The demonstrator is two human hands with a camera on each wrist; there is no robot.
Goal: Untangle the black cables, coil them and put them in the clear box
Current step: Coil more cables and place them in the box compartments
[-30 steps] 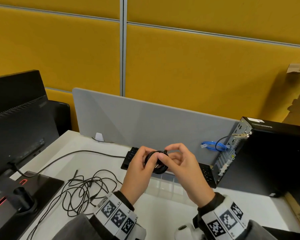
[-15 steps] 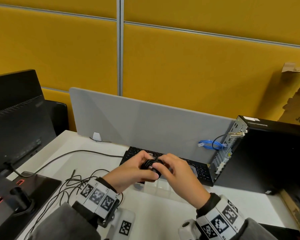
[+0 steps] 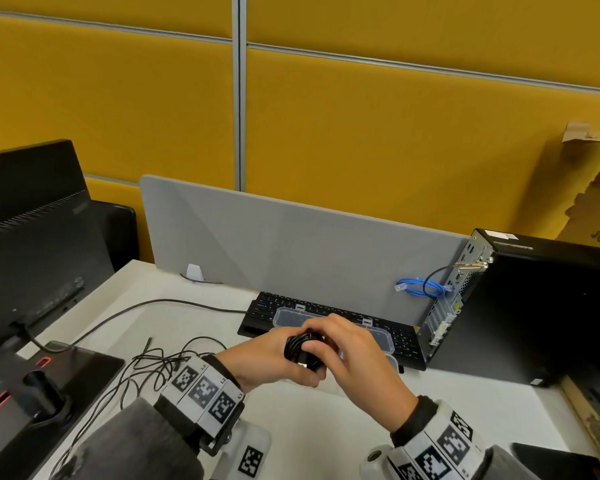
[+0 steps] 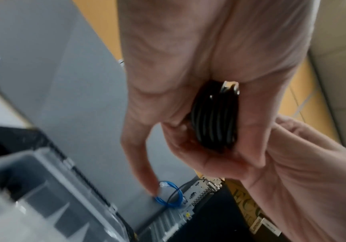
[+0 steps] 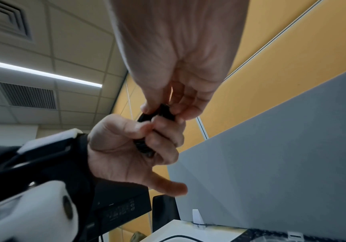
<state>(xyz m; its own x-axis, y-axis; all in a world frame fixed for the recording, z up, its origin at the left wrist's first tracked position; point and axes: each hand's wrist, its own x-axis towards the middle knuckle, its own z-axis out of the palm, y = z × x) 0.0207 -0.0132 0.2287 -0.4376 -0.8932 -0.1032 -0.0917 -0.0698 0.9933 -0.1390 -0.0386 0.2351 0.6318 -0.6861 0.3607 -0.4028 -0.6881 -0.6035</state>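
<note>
Coiled cable (image 3: 300, 349) held between both hands, just above the clear box (image 3: 383, 341).

Mostly hidden by fingers, only a few black loops and a metal plug tip showing; box largely covered by the hands, contents impossible to make out, lid propped on the keyboard (image 3: 404, 344) behind. White desk (image 3: 309, 424), grey divider (image 3: 291, 244), yellow wall panels beyond. Left hand (image 3: 274, 358) curled round the coil; right hand (image 3: 357, 355) pinching its top. Loose cable tangle (image 3: 146, 365) lying near left, beside the monitor stand (image 3: 66, 375).
</note>
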